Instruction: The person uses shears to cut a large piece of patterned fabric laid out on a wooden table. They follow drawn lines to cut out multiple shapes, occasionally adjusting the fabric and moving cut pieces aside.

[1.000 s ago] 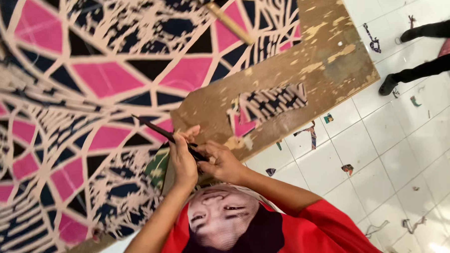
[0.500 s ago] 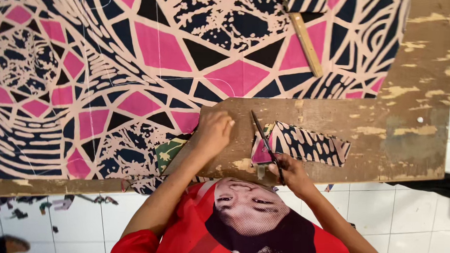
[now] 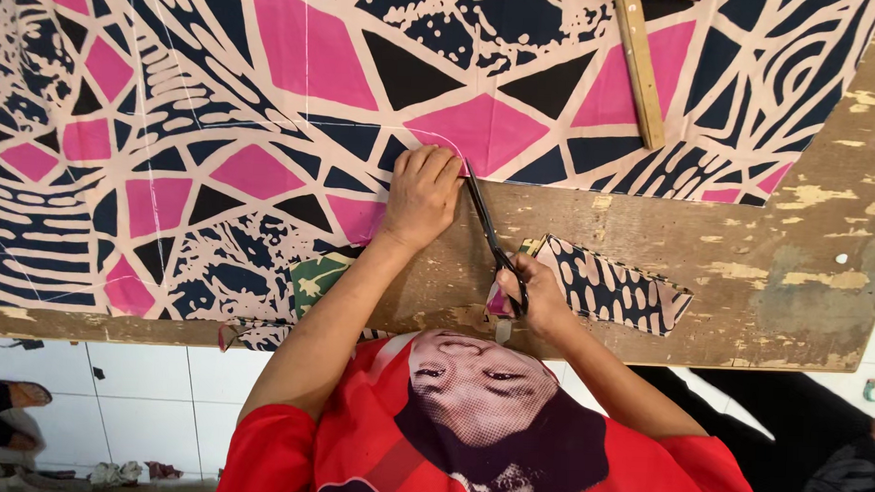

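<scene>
The right hand (image 3: 542, 298) has its fingers (image 3: 521, 299) threaded through and closed on the handles of the black scissors (image 3: 491, 240); the blades run up from the hand toward eleven o'clock, their long axis a steep diagonal, the tips meeting the cloth's cut edge just beside the left hand (image 3: 420, 197); whether the blades are parted or closed I cannot tell. The left hand lies flat, fingers together and pressing down on the pink, black and cream patterned fabric (image 3: 268, 104), at ten o'clock from the right hand and nearer to the blade tips; a cut-off patterned scrap (image 3: 611, 286) lies at three o'clock from the right hand on the worn wooden counter (image 3: 796, 259); a wooden ruler (image 3: 640, 69) rests on the fabric at one o'clock, well apart.
</scene>
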